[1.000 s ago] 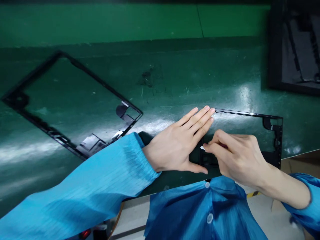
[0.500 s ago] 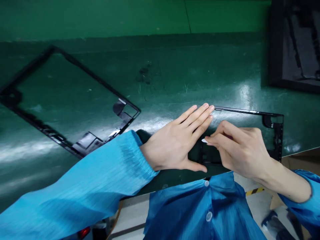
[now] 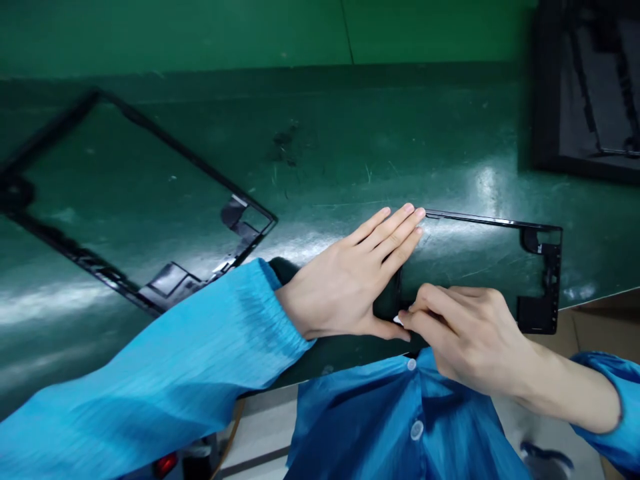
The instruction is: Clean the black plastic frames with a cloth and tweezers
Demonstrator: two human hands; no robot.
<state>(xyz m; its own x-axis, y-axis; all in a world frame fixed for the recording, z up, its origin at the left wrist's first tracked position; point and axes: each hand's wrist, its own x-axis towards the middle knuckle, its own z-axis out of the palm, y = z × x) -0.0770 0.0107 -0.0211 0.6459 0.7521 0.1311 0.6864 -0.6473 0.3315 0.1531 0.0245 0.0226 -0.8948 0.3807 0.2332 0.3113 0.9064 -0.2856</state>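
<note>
A thin black rectangular frame (image 3: 550,267) lies on the green bench (image 3: 325,153) by its near edge. My left hand (image 3: 350,280) lies flat on the frame's left part, fingers stretched out together and pointing right. My right hand (image 3: 465,333) is curled in a pinch at the frame's near left corner, its fingertips touching my left thumb. A small white bit (image 3: 399,321) shows at the pinched fingertips; what it is cannot be made out.
A second black frame (image 3: 165,280) lies tilted on the bench at the left. A dark tray (image 3: 585,93) with black parts stands at the back right. The bench's near edge runs just below my hands, with floor beyond.
My right hand has slid toward me along the frame's left side, from near my left fingertips down to my left thumb. My left hand has stayed flat in place.
</note>
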